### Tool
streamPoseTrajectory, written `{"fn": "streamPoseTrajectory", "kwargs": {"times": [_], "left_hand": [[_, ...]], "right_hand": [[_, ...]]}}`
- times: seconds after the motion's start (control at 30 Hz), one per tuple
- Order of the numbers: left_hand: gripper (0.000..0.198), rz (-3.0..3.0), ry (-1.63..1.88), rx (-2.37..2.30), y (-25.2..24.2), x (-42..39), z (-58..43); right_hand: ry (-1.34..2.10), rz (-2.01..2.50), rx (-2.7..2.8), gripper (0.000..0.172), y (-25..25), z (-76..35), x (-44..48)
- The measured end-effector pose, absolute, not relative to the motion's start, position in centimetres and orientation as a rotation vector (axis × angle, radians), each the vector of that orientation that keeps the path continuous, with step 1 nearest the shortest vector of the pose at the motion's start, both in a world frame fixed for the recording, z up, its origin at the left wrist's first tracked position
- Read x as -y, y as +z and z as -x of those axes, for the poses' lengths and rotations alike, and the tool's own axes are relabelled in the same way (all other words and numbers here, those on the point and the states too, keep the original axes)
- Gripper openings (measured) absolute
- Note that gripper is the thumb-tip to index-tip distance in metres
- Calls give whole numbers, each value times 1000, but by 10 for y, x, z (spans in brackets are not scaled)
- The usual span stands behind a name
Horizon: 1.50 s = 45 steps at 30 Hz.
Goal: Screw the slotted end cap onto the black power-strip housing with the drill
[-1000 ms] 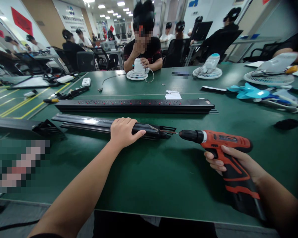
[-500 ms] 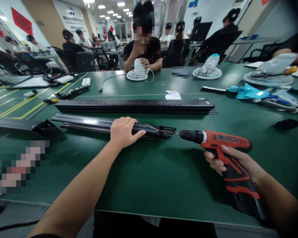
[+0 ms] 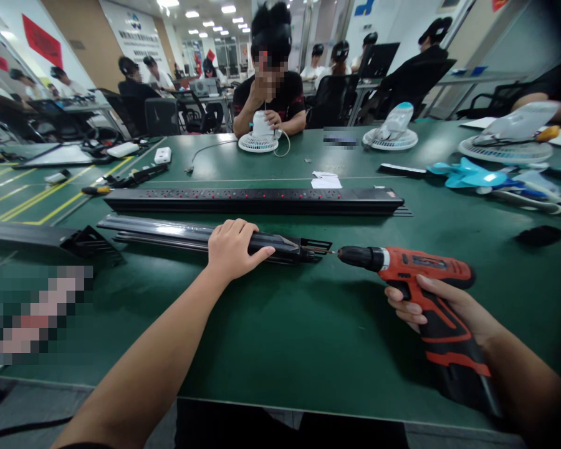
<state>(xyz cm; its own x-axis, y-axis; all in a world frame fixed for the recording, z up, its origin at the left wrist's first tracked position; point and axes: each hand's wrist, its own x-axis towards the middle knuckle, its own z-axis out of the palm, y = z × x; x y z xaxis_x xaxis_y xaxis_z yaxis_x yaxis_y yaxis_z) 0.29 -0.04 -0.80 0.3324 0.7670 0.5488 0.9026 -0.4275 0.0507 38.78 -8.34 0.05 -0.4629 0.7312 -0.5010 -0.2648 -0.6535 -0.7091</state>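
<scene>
My left hand (image 3: pixel 232 249) is wrapped over a long black metal housing (image 3: pixel 168 229) that lies across the green table, its thumb pointing toward the right end. Slotted black end pieces (image 3: pixel 316 245) stick out at that end. In my right hand (image 3: pixel 442 302) is an orange and black cordless drill (image 3: pixel 425 262), held by its grip and aimed left. Its thin bit meets or nearly meets the end of the housing; contact is too small to tell. Behind lies a black power strip (image 3: pixel 257 202) with a row of sockets and small red parts.
Another black housing (image 3: pixel 28 237) lies at the left. Across the table (image 3: pixel 280 349), a person handles a white fan part (image 3: pixel 258 140). More fan parts (image 3: pixel 390 134) and blue blades (image 3: pixel 470 173) lie at right, with a white paper (image 3: pixel 326 180) behind the strip.
</scene>
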Motion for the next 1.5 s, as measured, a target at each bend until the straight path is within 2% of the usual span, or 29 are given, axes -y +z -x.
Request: {"fn": "streamPoseTrajectory", "kwargs": {"times": [1.5], "left_hand": [[59,2318,-773,1499,-8,0,-2]], "right_hand": [[2104,1100,691,30,-2,-390,84]]}}
